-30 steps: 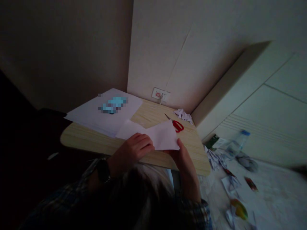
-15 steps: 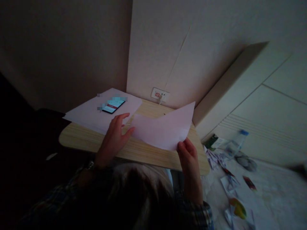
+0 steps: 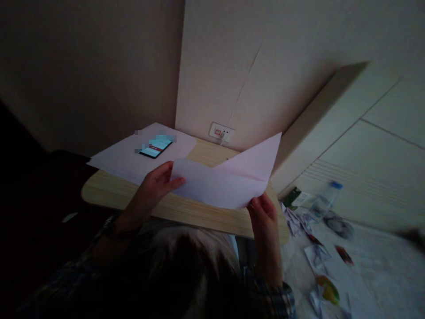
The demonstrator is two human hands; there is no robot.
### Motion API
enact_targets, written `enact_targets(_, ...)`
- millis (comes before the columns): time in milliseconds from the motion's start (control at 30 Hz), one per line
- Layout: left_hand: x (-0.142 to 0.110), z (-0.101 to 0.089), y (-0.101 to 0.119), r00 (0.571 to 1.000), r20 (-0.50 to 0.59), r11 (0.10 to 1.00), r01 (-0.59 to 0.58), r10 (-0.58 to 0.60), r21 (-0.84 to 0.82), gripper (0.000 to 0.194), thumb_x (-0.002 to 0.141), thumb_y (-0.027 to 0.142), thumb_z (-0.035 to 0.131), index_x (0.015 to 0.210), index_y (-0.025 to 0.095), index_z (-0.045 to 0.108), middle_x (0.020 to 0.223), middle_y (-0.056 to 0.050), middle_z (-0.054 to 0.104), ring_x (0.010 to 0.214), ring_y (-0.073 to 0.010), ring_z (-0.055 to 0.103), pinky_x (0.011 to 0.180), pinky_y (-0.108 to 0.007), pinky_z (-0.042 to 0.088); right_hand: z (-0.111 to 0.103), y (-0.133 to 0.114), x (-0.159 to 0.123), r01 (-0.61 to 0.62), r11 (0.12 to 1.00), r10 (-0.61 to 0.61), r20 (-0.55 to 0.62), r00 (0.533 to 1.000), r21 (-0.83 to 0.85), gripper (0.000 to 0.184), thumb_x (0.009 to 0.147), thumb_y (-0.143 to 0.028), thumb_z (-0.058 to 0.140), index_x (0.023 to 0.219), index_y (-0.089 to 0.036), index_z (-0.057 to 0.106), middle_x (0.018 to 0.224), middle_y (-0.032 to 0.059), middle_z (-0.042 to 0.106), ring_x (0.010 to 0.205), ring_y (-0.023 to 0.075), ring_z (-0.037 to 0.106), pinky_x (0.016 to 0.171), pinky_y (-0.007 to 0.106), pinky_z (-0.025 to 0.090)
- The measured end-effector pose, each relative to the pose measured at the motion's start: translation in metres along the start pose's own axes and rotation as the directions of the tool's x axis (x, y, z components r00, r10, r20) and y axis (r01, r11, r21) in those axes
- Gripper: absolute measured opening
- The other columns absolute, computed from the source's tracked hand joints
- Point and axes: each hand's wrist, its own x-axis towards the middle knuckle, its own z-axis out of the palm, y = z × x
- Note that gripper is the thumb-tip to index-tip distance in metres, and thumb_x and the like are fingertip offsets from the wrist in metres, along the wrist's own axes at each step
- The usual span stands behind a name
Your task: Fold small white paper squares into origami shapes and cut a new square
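Observation:
Both my hands hold a folded white sheet of paper lifted a little above the wooden table. My left hand pinches the sheet's left corner, thumb under and fingers on top. The sheet's lower right corner is gripped in my right hand, whose fingers are closed. One flap of the sheet points up to the right, with a crease running across it.
A phone with a lit screen lies on a stack of white sheets at the table's back left. A wall socket is behind the table. Paper scraps, a plastic bottle and wrappers litter the bed at right.
The sheet lay flat on the table under my left hand; now both hands have lifted it and unfolded it partway, hiding the red scissors. My left hand moved to its left corner.

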Motion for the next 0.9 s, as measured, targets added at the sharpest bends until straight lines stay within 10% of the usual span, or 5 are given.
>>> enact_targets(500,-0.022,-0.012,0.035,0.936,0.352,0.972,-0.094,0.012,0.216,0.041,0.056,0.020,0.082,0.094,0.020,0.066,0.081,0.000,0.074,0.086,-0.0257,0.072,0.068,-0.030,0.059,0.011,-0.014,-0.004,0.037,0.999,-0.038,-0.098,0.994,-0.008,0.063,0.075,-0.034,0.069,0.135,-0.028,0.053,0.107,0.0053,0.075,0.080,0.0210,0.068,0.065,0.031,0.052)
enact_targets(767,-0.027,-0.008,0.033,0.974,0.213,0.969,-0.120,0.073,0.218,0.027,0.072,0.032,0.072,0.096,0.021,0.071,0.101,-0.003,0.078,0.098,-0.0271,0.072,0.087,-0.037,0.058,0.024,-0.017,-0.009,0.009,0.999,-0.007,-0.036,0.999,0.037,0.046,0.075,-0.036,0.069,0.120,-0.024,0.063,0.125,0.0079,0.070,0.102,0.0272,0.069,0.080,0.038,0.054)
enact_targets(900,-0.031,-0.008,0.028,0.994,0.105,0.982,0.011,-0.031,0.188,0.042,0.057,0.027,0.082,0.098,0.022,0.071,0.093,-0.001,0.079,0.089,-0.0289,0.073,0.077,-0.040,0.061,0.024,-0.018,-0.009,-0.001,1.000,0.001,-0.017,1.000,0.008,0.046,0.075,-0.038,0.070,0.118,-0.024,0.062,0.118,0.0086,0.073,0.095,0.0268,0.070,0.075,0.037,0.054)
